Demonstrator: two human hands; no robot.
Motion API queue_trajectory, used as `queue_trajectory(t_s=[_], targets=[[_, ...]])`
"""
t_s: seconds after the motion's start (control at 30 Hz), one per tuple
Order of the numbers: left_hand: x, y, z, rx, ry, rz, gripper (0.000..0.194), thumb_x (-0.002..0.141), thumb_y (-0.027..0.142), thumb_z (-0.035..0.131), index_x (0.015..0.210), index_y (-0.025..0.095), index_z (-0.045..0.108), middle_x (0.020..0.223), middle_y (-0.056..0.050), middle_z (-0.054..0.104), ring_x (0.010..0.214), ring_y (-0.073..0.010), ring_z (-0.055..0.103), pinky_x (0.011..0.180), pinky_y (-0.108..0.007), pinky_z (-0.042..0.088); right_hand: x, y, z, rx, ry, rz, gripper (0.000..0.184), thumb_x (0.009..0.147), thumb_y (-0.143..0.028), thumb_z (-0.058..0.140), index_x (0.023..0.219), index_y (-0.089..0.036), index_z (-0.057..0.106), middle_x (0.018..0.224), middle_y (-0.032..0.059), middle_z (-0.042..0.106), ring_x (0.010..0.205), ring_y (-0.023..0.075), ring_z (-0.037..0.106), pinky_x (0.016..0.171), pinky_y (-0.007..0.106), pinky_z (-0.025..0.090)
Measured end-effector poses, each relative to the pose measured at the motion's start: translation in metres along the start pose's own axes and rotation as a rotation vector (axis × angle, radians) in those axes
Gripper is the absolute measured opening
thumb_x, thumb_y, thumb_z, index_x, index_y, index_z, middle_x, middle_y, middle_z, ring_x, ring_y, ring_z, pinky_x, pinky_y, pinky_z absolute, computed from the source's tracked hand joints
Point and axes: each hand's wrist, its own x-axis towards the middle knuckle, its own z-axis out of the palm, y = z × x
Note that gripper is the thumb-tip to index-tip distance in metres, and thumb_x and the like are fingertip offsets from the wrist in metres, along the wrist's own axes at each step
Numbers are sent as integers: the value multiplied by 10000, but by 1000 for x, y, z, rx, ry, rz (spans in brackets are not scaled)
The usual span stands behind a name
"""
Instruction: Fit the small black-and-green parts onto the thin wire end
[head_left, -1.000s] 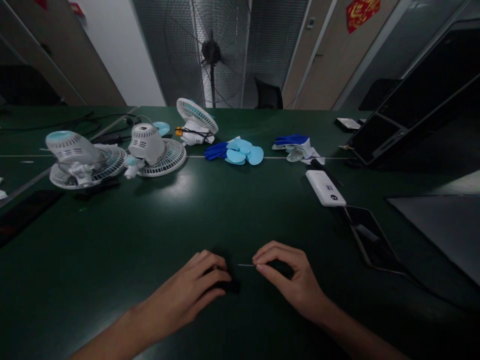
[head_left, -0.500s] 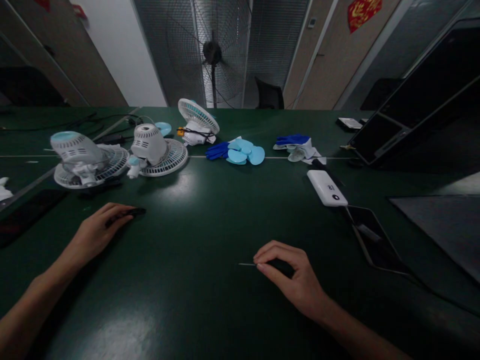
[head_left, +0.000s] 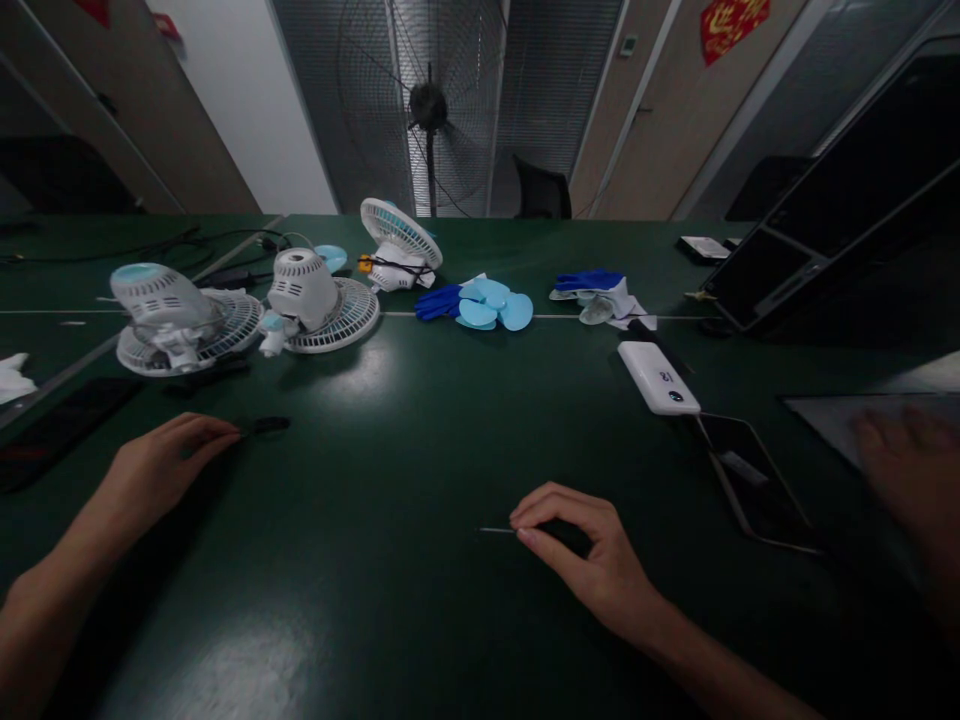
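- Beyond our green table [head_left: 405, 430], a big fan [head_left: 428, 105] stands before the blinds [head_left: 544, 85], with a chair [head_left: 541, 190] to its right.
- Our right hand [head_left: 592, 555] pinches the screwdriver [head_left: 496, 530] between thumb and fingers, near the table's front; its thin shaft points left and its dark handle sits under our palm.
- Our left hand [head_left: 169, 458] has its fingertips pressed together at the near end of a black piece [head_left: 271, 425]; we cannot tell whether they grip it.
- Past that hand we see two small fans [head_left: 180, 320] [head_left: 322, 300] with their grilles down, and a third fan [head_left: 401, 245] farther back, tilted.
- Right of them, a blue blade [head_left: 495, 305] overlaps a blue glove [head_left: 439, 302]; more gloves [head_left: 596, 295] lie apart from it.
- On our right are a white pack [head_left: 658, 378] and a phone [head_left: 757, 485].
- Another person's hand [head_left: 907, 460], blurred, is over the grey mat [head_left: 825, 412].
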Motion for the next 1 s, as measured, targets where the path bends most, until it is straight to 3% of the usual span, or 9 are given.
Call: queue_trajectory(t_s=[0.13, 0.23, 0.37, 0.5, 0.63, 0.83, 1.0], targets=[[-5, 10, -2, -27, 28, -123, 641, 805, 776, 590, 1121, 233, 713, 1044, -20, 790, 928, -257, 742, 811, -323, 566, -1, 0, -1, -4, -5, 9, 112, 950, -146, 722, 930, -226, 798, 954, 50, 788, 897, 214, 754, 811, 352, 594], [-12, 29, -2, -171, 129, -170, 639, 810, 755, 625, 1159, 226, 699, 1074, -31, 793, 991, -267, 744, 868, -346, 577, -2, 0, -1, -7, -10, 19, 102, 952, -155, 728, 941, -227, 799, 965, 51, 789, 908, 218, 755, 822, 357, 598], [-17, 56, 4, -346, 208, -150, 632, 814, 716, 666, 1174, 198, 701, 1186, -71, 766, 1105, -290, 717, 1029, -413, 532, -1, 1, 0, -1, -10, 8, 98, 955, -159, 726, 939, -224, 797, 964, 53, 790, 901, 216, 756, 812, 352, 600], [-16, 68, 11, -277, 234, -34, 619, 894, 667, 590, 1274, 188, 683, 1283, -90, 717, 1144, -287, 690, 1066, -405, 500, -1, 2, 0, -7, -13, -10, 96, 953, -163, 722, 933, -221, 796, 947, 58, 794, 890, 220, 760, 802, 353, 606], [-14, 74, 14, -207, 227, 29, 592, 915, 680, 549, 1239, 209, 703, 1316, -76, 688, 1117, -271, 687, 1026, -364, 510, 0, 0, 0, -22, -10, -8, 92, 953, -178, 723, 923, -217, 800, 940, 63, 797, 884, 225, 762, 799, 354, 610], [-12, 77, 14, -288, 118, -44, 728, 833, 794, 568, 1215, 192, 717, 1327, -86, 705, 1180, -305, 676, 1045, -389, 511, -2, 0, 0, -8, -21, 5, 106, 962, -169, 712, 935, -223, 799, 953, 56, 790, 894, 219, 756, 805, 353, 602], [-10, 73, 13, -295, 42, -116, 744, 816, 792, 606, 1255, 201, 715, 1332, -84, 722, 1190, -326, 675, 1084, -448, 488, -3, 1, 1, -3, -22, 8, 102, 959, -155, 721, 944, -225, 793, 959, 47, 784, 902, 210, 749, 816, 347, 588]])
